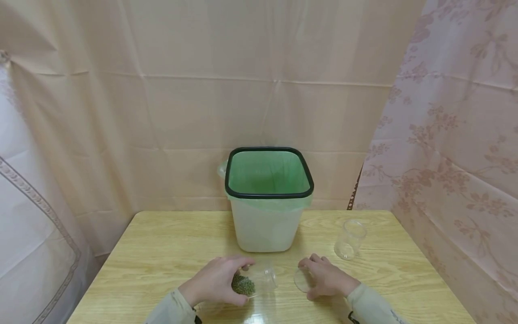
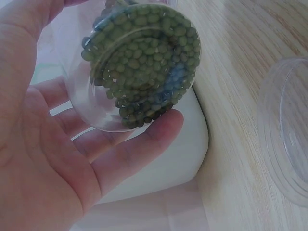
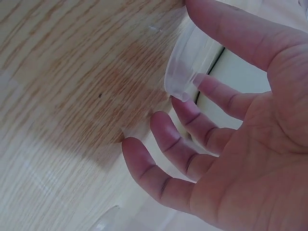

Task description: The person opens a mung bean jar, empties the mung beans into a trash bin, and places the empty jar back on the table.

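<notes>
My left hand (image 1: 222, 279) grips a clear plastic jar (image 1: 263, 280) lying tipped on its side, its mouth facing right. Green beans (image 2: 144, 62), mung beans by their look, are heaped against the jar's base inside. Thumb and fingers wrap the jar near that base. To the right, my right hand (image 1: 325, 276) is low over the wooden table, thumb and fingers spread around the rim of a clear round lid (image 1: 301, 280). In the right wrist view the lid (image 3: 185, 62) sits between thumb and index finger, with the other fingertips at the tabletop.
A white bin (image 1: 265, 229) with a green liner bag (image 1: 267, 173) and a black rim ring stands just beyond the hands. Another clear jar (image 1: 350, 240), without contents, stands at the right. Beige curtains (image 1: 182, 112) hang behind the wooden table (image 1: 162, 238).
</notes>
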### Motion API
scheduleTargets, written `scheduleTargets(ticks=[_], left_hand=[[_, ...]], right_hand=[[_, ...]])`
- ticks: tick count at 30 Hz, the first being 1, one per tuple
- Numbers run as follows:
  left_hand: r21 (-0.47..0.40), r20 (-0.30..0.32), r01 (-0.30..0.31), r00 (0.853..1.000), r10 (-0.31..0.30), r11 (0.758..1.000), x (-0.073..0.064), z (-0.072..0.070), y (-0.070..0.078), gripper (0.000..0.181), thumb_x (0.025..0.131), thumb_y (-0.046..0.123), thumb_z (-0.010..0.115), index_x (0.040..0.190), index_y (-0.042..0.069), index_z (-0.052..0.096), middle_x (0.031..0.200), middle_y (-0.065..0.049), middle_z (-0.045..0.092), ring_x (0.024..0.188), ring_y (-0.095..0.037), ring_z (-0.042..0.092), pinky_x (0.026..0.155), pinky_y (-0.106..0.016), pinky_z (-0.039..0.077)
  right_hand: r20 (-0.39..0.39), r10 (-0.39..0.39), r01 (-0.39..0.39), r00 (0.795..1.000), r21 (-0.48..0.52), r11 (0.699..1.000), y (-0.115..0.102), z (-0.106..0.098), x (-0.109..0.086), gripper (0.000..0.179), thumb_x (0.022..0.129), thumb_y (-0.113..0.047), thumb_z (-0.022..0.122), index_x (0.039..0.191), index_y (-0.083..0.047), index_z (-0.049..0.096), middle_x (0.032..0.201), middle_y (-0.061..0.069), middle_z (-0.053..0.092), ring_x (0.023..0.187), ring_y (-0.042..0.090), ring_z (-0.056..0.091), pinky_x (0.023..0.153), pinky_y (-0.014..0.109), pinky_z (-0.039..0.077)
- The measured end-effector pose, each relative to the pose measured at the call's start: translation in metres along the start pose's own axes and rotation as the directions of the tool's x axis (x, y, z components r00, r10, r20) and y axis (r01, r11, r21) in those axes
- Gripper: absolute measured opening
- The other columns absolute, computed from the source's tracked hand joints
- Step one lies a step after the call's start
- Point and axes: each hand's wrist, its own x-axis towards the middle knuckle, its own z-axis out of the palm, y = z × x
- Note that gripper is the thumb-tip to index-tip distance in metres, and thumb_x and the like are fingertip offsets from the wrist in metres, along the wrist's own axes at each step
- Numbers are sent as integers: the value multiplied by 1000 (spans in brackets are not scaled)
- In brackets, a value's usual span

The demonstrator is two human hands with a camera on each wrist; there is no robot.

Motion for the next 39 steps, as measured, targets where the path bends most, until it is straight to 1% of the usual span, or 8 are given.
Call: scheduleTargets(ticks=[11,18,22,28,30,34,37,39], left_hand=[[16,-7,6,1000,-6,1000,0,0,2,71,73,37,84,135,13,61,115,0,70,103,-14,66,82,-31,55],[-17,4,-18,1000,18,1000,0,1,1,71,74,35,84,135,10,61,115,-3,70,89,-4,63,77,-25,54],[-17,6,-29,1000,29,999,0,1,0,71,74,36,84,135,9,61,116,-3,70,89,-3,63,77,-26,54],[-1,-4,-9,1000,9,1000,-1,-1,1,71,73,37,84,136,12,61,116,1,70,94,-7,65,78,-28,55],[2,-8,-5,1000,5,1000,0,-2,2,71,73,37,84,136,13,61,117,2,70,94,-7,65,78,-28,55],[16,-27,-6,1000,7,1000,2,-4,5,72,72,36,85,137,14,61,117,3,70,91,-5,63,77,-27,54],[28,-31,-6,999,7,1000,3,-6,6,73,72,36,85,136,14,61,116,4,69,90,-4,63,77,-26,54],[31,-20,-2,1000,2,1000,3,-7,8,73,72,36,85,137,13,61,116,4,69,91,-5,63,78,-26,54]], right_hand=[[5,17,-17,1000,-8,1000,1,1,1,76,69,-18,94,134,-3,57,116,7,51,100,27,46,80,48,51],[4,25,-25,1000,-9,1000,2,2,1,78,69,-19,94,136,-3,56,117,7,51,100,28,46,79,48,51],[13,42,-42,999,-10,999,3,3,1,80,69,-20,94,137,-4,55,117,6,51,100,27,46,79,49,51],[1,19,-19,1000,5,1000,-2,-3,2,98,68,-25,95,147,1,44,124,12,52,104,28,51,85,53,52],[-20,2,-1,1000,48,999,-4,-8,3,101,70,-27,94,150,3,39,128,17,53,110,33,54,91,55,51],[-118,-15,39,993,201,979,-6,-23,7,91,83,-25,85,151,7,33,132,24,51,115,43,56,94,57,50],[-202,8,62,979,337,940,-7,-34,10,74,93,-23,76,149,4,37,131,23,53,110,38,59,90,50,54],[-229,46,62,972,442,895,-9,-40,11,63,98,-24,70,148,1,41,129,21,54,107,35,61,87,44,56]])
